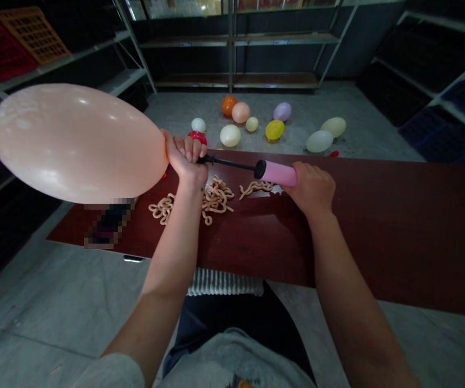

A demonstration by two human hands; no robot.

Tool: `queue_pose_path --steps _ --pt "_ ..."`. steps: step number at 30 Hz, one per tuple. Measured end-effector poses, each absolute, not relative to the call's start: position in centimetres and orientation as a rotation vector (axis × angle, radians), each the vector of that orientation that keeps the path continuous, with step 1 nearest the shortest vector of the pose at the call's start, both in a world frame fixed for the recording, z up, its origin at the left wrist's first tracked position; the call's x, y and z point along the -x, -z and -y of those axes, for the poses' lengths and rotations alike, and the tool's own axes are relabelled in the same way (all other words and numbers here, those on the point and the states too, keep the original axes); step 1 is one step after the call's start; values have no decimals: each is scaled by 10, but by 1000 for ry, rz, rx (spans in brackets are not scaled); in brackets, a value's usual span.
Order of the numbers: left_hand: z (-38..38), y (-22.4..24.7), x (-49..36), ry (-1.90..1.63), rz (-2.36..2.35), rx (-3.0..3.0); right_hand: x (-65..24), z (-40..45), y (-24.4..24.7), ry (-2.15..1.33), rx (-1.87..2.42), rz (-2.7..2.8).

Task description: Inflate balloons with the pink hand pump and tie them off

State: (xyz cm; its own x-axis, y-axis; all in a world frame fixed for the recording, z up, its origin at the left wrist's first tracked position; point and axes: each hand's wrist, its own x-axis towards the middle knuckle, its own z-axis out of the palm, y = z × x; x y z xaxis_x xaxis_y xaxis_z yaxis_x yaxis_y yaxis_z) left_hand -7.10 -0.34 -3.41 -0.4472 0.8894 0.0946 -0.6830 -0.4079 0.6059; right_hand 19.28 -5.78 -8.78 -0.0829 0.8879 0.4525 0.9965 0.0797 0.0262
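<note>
A large peach balloon (79, 143), blown up and long in shape, stretches out to the left above the table. Its neck end meets my left hand (186, 156), whose fingers are closed around it and the black nozzle end of a hand pump. From there the pump's thin black rod runs right into its pink barrel (279, 173). My right hand (313, 188) is wrapped around the barrel's far end. Below my hands, a tangle of tan, twisted balloon-like strands (216, 196) lies on the table, with a smaller bunch (257, 187) near the pump.
The dark red table (398, 226) spans the view. Beyond it, several balloons lie on the floor, among them a yellow one (275, 130) and a purple one (282, 111). Metal shelves (232, 40) stand behind, and crates (32, 32) sit at left. A blurred dark object (111, 221) lies at the table's left.
</note>
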Motion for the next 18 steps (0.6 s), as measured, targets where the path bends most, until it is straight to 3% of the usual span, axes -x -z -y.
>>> queue_pose_path --steps 8,18 --pt "16 20 62 -1900 -813 -525 -173 66 80 366 1829 2136" --pt "27 26 26 -1737 -570 -695 -146 75 81 95 1802 2179"
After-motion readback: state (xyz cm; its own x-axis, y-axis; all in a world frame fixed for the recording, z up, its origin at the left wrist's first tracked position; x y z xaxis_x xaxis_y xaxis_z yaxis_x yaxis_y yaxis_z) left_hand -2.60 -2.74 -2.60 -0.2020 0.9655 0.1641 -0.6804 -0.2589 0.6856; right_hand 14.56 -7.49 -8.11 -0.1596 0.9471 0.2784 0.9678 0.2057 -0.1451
